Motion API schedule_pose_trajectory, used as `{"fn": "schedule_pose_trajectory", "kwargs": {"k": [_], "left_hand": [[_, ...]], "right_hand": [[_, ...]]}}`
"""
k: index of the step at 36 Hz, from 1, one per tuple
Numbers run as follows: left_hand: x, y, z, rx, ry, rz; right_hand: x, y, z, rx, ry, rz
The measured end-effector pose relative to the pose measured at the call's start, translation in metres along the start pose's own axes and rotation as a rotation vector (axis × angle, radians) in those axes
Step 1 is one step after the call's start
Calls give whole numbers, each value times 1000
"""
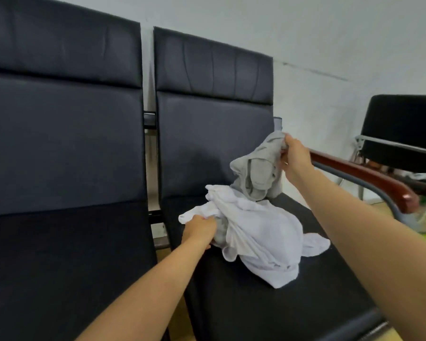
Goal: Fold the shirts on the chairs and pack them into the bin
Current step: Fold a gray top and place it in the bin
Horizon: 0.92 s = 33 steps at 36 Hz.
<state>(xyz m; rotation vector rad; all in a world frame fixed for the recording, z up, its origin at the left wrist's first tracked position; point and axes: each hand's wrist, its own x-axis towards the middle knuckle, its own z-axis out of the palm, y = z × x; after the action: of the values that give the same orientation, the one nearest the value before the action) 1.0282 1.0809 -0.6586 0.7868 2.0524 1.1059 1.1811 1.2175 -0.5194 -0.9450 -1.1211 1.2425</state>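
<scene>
A crumpled white shirt lies on the seat of the right black chair. A grey shirt rises from behind it, pulled up toward the chair's right side. My right hand grips the top of the grey shirt, lifted above the seat. My left hand grips cloth at the left edge of the pile, where grey fabric shows under the white. The bin is not in view.
A second black chair stands to the left, its seat bare. A red-brown wooden armrest on a metal frame runs along the right side. Another black chair stands farther right by the white wall.
</scene>
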Motion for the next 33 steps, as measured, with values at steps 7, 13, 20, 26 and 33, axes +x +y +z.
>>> {"fn": "schedule_pose_trajectory", "kwargs": {"k": [7, 13, 20, 26, 33], "left_hand": [[-12, 19, -26, -366, -125, -101], [-45, 67, -106, -632, -12, 202], [-127, 86, -233, -901, 27, 475], [-173, 34, -312, -873, -301, 430], [-171, -79, -360, -763, -37, 205]], "right_hand": [[-35, -114, 36, 245, -102, -142], [-99, -176, 96, 430, -320, -168], [-176, -196, 165, 585, -582, -102], [-242, -120, 221, 527, -705, 34], [-303, -9, 250, 245, -589, 196]]}}
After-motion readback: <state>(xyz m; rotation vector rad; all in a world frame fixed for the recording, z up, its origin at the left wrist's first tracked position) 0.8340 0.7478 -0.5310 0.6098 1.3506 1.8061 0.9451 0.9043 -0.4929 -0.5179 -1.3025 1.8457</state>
